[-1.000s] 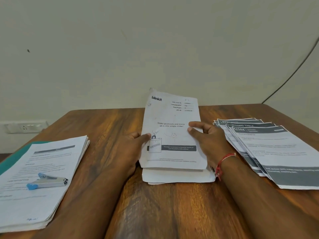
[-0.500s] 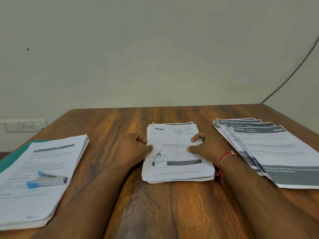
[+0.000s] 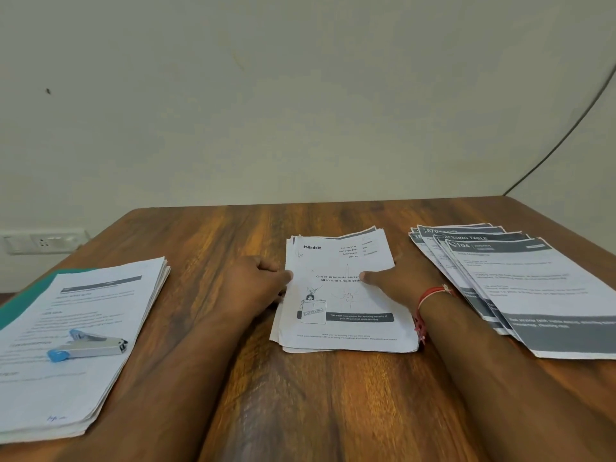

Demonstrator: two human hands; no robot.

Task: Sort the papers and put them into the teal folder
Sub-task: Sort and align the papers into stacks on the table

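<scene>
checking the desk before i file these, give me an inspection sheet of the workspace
surface: brown wooden table, wood bare between piles
job's things: centre stack of white printed papers, blinkit cover on top; left stack of white papers on the teal folder; fanned grey-banded sheets at right
clutter: blue and silver stapler on the left stack
hands: left hand grips the centre stack's left edge; right hand holds its right side, thumb on top
cables: dark cable down the wall at right
surroundings: pale wall; white wall socket at left

A wooden table carries a teal folder at the left, a paper stack in the middle and fanned sheets on the right.
</scene>
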